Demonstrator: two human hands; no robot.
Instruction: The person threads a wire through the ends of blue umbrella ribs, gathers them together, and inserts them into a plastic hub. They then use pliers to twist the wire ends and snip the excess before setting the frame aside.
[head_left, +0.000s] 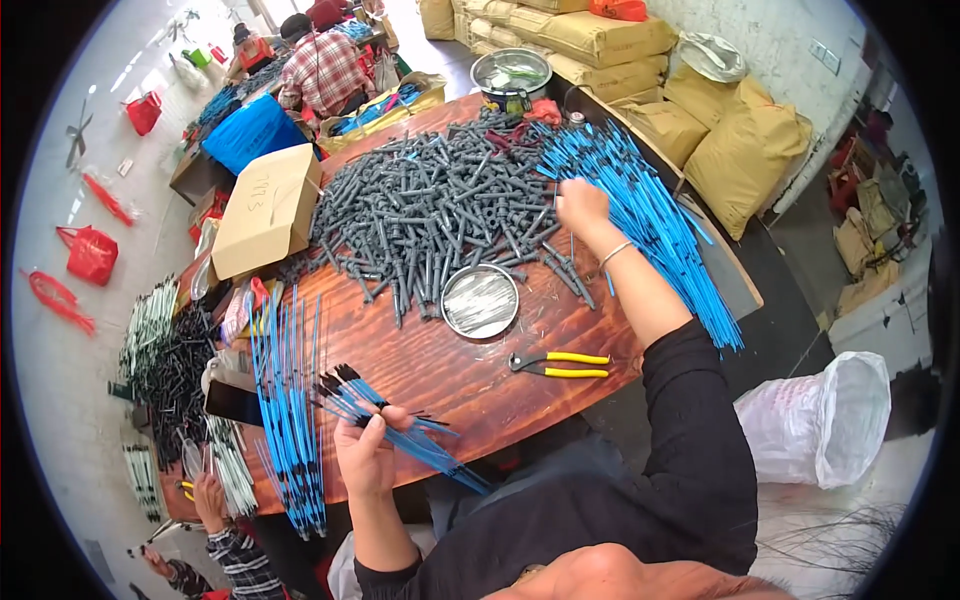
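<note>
My left hand (364, 455) is closed around a bundle of thin blue rods (425, 446) with black ends, held low over the table's near edge. My right hand (582, 207) reaches forward to where a heap of dark grey tubular plastic parts (425, 205) meets a long pile of blue rods (660, 235). Its fingers are bent together, and what they hold, if anything, cannot be made out. Between my hands stands a round metal tin (446, 318) of thin, pale, needle-like pieces. Beside it lie pliers (575, 366) with yellow handles.
More blue rods (290, 440) with black ends lie at the table's left, by a dark phone (233, 402) and a cardboard box (262, 215). Another person's hand (210, 502) is at lower left. A white sack (800, 425) stands right; yellow sacks (745, 155) are stacked behind.
</note>
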